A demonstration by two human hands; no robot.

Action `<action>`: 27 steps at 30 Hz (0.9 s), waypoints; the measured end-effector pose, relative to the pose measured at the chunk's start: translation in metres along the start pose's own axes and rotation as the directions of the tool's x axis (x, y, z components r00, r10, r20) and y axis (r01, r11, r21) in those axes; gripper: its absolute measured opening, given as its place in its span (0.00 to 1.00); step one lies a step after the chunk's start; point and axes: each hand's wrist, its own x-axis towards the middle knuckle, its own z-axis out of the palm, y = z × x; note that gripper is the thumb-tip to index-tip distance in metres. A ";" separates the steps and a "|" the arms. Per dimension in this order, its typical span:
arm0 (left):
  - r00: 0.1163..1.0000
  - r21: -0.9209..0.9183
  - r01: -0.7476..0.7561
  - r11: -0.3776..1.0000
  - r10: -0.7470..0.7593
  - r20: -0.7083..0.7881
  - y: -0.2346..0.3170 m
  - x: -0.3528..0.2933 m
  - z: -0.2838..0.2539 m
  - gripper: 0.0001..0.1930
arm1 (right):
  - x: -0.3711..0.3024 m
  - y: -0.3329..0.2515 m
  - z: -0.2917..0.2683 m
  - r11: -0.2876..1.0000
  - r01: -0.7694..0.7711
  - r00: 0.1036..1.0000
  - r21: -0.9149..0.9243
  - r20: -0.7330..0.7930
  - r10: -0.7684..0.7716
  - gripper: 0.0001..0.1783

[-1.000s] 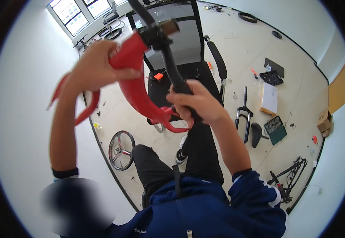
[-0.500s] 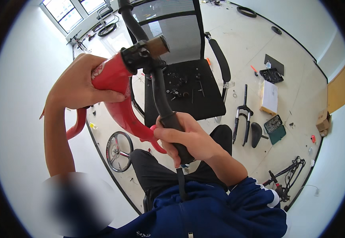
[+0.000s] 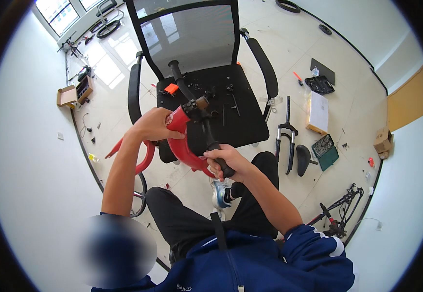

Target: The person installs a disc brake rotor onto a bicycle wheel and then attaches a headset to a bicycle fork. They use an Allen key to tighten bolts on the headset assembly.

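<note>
My left hand [image 3: 154, 124] is wrapped round the upper front tube of a red bicycle frame [image 3: 185, 152], whose curved tubes run down toward my knees. A black handlebar [image 3: 207, 130] crosses the frame's front end, joined there by a black clamp [image 3: 192, 107] with a brown tube end sticking out. My right hand [image 3: 232, 161] is closed round the handlebar's near rubber grip. The bar's far end reaches over the black seat of an office chair [image 3: 250, 119]. On that seat lie an orange piece [image 3: 171, 88], a hex key [image 3: 235, 104] and several small dark parts.
On the floor at right are a suspension fork [image 3: 288, 127], a saddle [image 3: 303, 160], a white box [image 3: 318, 113], a green parts case [image 3: 327, 158] and a dark bicycle frame [image 3: 335, 219]. An open cardboard box [image 3: 67, 96] sits at left, and a wheel [image 3: 142, 187] shows beside my knee.
The red frame and handlebar have moved farther from me and lower, toward the chair seat. Both hands keep their hold, and my arms are stretched out more. The view has shifted too.
</note>
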 end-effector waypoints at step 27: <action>0.920 -0.091 0.115 0.989 -0.140 -0.366 -0.073 0.039 0.190 0.24 | 0.103 0.014 -0.138 0.578 -0.169 0.980 -0.798 -0.198 0.013 0.27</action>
